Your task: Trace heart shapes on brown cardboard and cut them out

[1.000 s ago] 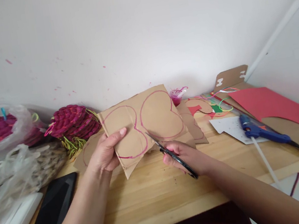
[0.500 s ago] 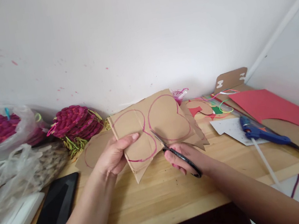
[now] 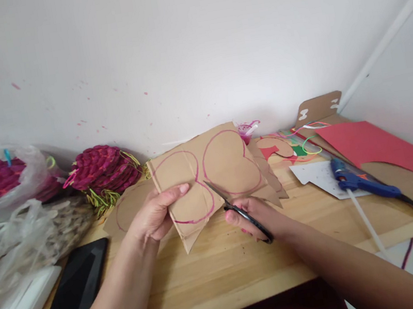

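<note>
My left hand (image 3: 162, 211) grips a tan cardboard sheet (image 3: 186, 199) by its left side, thumb on top and the other fingers underneath. Two rounded heart-like outlines are drawn on the sheet in purple-red marker. My right hand (image 3: 250, 216) holds black-handled scissors (image 3: 248, 217). Their blade lies over the cardboard between the two outlines, pointing up and to the left from the lower edge. A pointed flap of cardboard hangs at the sheet's lower left.
A blue glue gun (image 3: 365, 182) with its cord lies at right, near red paper (image 3: 381, 147). On the left are a black tablet-like slab (image 3: 72, 296), a plastic bag (image 3: 28, 214) and a stack of magenta braided pieces (image 3: 102, 168). The wooden table (image 3: 212, 289) runs underneath.
The scissors' blade has shifted slightly left over the cardboard. Both hands keep their hold, and the whole view has drifted a little.
</note>
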`<state>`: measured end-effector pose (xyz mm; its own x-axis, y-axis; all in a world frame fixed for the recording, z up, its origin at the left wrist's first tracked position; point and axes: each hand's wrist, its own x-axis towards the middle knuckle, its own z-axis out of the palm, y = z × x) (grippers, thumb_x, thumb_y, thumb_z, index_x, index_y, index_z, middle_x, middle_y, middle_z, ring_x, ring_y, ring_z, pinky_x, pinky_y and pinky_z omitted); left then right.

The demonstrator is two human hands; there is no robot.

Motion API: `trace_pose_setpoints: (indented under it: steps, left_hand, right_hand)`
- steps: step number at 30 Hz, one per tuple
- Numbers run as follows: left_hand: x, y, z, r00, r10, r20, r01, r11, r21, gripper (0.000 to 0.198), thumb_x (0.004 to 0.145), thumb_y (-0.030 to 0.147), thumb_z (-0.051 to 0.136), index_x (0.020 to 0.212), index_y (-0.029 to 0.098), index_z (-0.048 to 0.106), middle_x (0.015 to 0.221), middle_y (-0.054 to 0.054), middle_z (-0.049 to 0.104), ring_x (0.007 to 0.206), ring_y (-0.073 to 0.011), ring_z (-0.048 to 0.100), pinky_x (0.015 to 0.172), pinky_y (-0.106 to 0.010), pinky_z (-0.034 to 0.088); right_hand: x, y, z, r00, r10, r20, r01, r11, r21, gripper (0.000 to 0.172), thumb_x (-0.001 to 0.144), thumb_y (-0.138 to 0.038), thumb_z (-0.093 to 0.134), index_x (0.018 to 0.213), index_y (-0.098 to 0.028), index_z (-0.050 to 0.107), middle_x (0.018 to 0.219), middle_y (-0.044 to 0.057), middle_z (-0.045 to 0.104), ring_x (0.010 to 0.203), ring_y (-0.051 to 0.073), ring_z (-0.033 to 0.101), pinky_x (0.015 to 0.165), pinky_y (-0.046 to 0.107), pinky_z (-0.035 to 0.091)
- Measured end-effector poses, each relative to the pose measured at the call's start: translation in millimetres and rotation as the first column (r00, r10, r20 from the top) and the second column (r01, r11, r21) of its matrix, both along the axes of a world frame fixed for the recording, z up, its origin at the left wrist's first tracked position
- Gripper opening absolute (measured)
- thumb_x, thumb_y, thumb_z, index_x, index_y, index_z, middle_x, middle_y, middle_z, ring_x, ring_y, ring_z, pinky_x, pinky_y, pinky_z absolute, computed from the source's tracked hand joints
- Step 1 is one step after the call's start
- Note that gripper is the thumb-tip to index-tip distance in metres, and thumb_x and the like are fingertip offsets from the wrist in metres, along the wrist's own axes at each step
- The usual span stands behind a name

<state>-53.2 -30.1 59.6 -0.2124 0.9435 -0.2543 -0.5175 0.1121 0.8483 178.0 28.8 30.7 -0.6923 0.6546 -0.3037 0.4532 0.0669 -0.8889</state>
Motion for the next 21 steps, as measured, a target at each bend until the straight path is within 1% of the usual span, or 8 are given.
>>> trace_pose_setpoints:
  steps: [2, 5, 7, 10, 12, 14, 16, 21]
  left_hand:
    - [-0.2, -0.1, -0.4, 1.000, -0.002, 0.001, 0.002, 1.000, -0.023, 0.041, 0.057, 0.018, 0.097, 0.094, 0.009, 0.081, 0.100, -0.014, 0.082, 0.082, -0.0238, 0.079, 0.075, -0.029, 0.067]
    - [0.4, 0.0, 0.3, 1.000, 0.010, 0.017, -0.009, 0.999, -0.036, 0.040, 0.056, 0.017, 0.097, 0.092, 0.007, 0.081, 0.099, -0.015, 0.082, 0.077, -0.0220, 0.078, 0.073, -0.028, 0.067]
    - [1.1, 0.2, 1.7, 0.999, 0.027, 0.038, -0.026, 0.999, -0.036, 0.040, 0.054, 0.016, 0.097, 0.088, 0.006, 0.080, 0.097, -0.015, 0.082, 0.074, -0.0214, 0.078, 0.071, -0.028, 0.067]
    - [2.2, 0.7, 3.6, 0.997, 0.031, 0.068, -0.027, 0.998, -0.056, 0.042, 0.054, 0.015, 0.096, 0.091, 0.006, 0.080, 0.094, -0.015, 0.082, 0.073, -0.0227, 0.078, 0.069, -0.030, 0.067]
    - [2.6, 0.9, 4.3, 0.997, 0.026, 0.077, -0.021, 0.997, -0.069, 0.042, 0.055, 0.015, 0.095, 0.094, 0.007, 0.081, 0.093, -0.015, 0.082, 0.073, -0.0239, 0.078, 0.069, -0.031, 0.068]
    - [2.9, 1.1, 4.5, 0.996, 0.030, 0.082, -0.024, 0.997, -0.075, 0.040, 0.057, 0.015, 0.094, 0.093, 0.006, 0.081, 0.093, -0.016, 0.082, 0.072, -0.0243, 0.078, 0.068, -0.030, 0.067]
    - [3.2, 1.2, 4.5, 0.995, 0.043, 0.090, -0.036, 0.996, -0.079, 0.039, 0.057, 0.013, 0.093, 0.093, 0.006, 0.080, 0.091, -0.016, 0.082, 0.071, -0.0242, 0.078, 0.067, -0.030, 0.067]
    - [3.8, 0.7, 4.5, 0.995, 0.057, 0.085, -0.053, 0.997, -0.048, 0.033, 0.060, 0.010, 0.090, 0.091, 0.007, 0.080, 0.089, -0.014, 0.082, 0.070, -0.0231, 0.078, 0.066, -0.028, 0.066]
  right_hand:
    - [-0.3, -0.4, 4.8, 0.998, 0.070, 0.002, -0.069, 0.995, -0.072, 0.066, 0.078, -0.088, 0.054, 0.072, -0.023, 0.045, 0.058, -0.005, 0.048, 0.044, 0.009, 0.044, 0.043, 0.023, 0.037]
    - [-0.5, -0.1, 7.5, 0.992, 0.120, -0.049, -0.124, 0.988, -0.090, 0.069, 0.081, -0.091, 0.044, 0.070, -0.022, 0.043, 0.059, -0.004, 0.047, 0.046, 0.008, 0.044, 0.045, 0.022, 0.038]
    - [0.0, 1.3, 3.5, 0.990, 0.125, -0.068, -0.130, 0.989, -0.073, 0.067, 0.082, -0.089, 0.049, 0.073, -0.022, 0.044, 0.061, -0.004, 0.047, 0.048, 0.008, 0.044, 0.046, 0.022, 0.038]
    - [2.0, 5.3, -9.0, 0.988, 0.125, -0.091, -0.126, 0.992, -0.010, 0.060, 0.085, -0.079, 0.059, 0.077, -0.021, 0.047, 0.067, -0.004, 0.048, 0.054, 0.009, 0.045, 0.049, 0.022, 0.036]
    - [3.5, 8.1, -16.8, 0.983, 0.139, -0.120, -0.138, 0.990, 0.021, 0.056, 0.088, -0.074, 0.061, 0.077, -0.021, 0.047, 0.068, -0.004, 0.048, 0.056, 0.009, 0.045, 0.051, 0.022, 0.035]
    - [4.4, 9.9, -20.2, 0.976, 0.162, -0.144, -0.161, 0.987, 0.021, 0.056, 0.091, -0.074, 0.058, 0.078, -0.020, 0.048, 0.069, -0.004, 0.048, 0.057, 0.009, 0.046, 0.052, 0.022, 0.034]
    - [4.2, 9.9, -18.5, 0.971, 0.178, -0.158, -0.179, 0.984, 0.010, 0.058, 0.091, -0.076, 0.055, 0.078, -0.020, 0.048, 0.067, -0.004, 0.048, 0.055, 0.009, 0.046, 0.052, 0.022, 0.033]
    - [1.2, 5.8, -5.7, 0.976, 0.165, -0.143, -0.170, 0.985, -0.026, 0.063, 0.085, -0.083, 0.056, 0.079, -0.020, 0.049, 0.065, -0.004, 0.049, 0.053, 0.009, 0.046, 0.050, 0.021, 0.036]
